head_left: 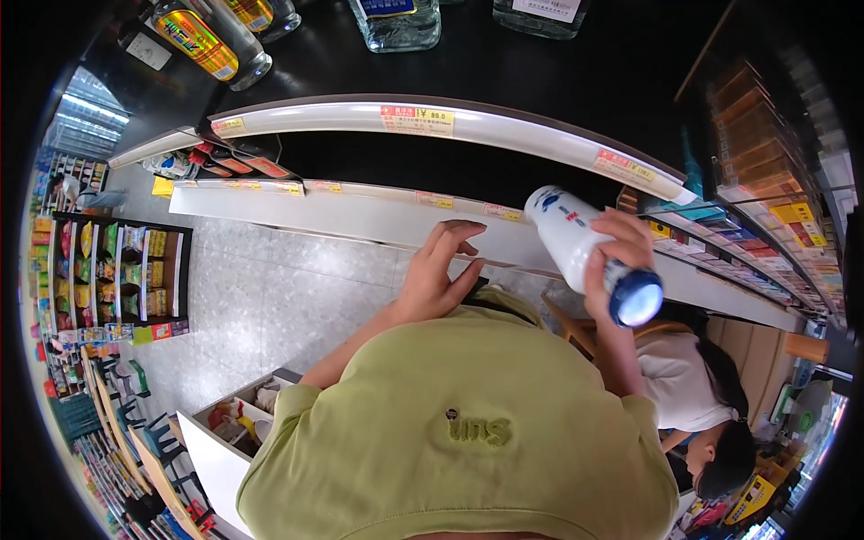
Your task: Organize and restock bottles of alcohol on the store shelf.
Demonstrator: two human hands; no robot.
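Green shirt [414,387]; right hand [619,252] curled around white bottle [565,227].

Shiny grey floor [252,279], black shelf [486,76]

Your hands: 2, one left hand [443,270] near the center and one right hand [621,252] right of center. White bottle [565,232]: 1, right of center. Along the top edge you have at least 4 clear bottles [209,40]: 2 at upper left, 1 at top center, 1 at upper right. Price tags [417,120] on your upper shelf rail [315,115]: 3; on the lower rail [378,205], at least 4. Other person [679,387]: 1, lower right. Snack rack [184,279]: 1, at left.
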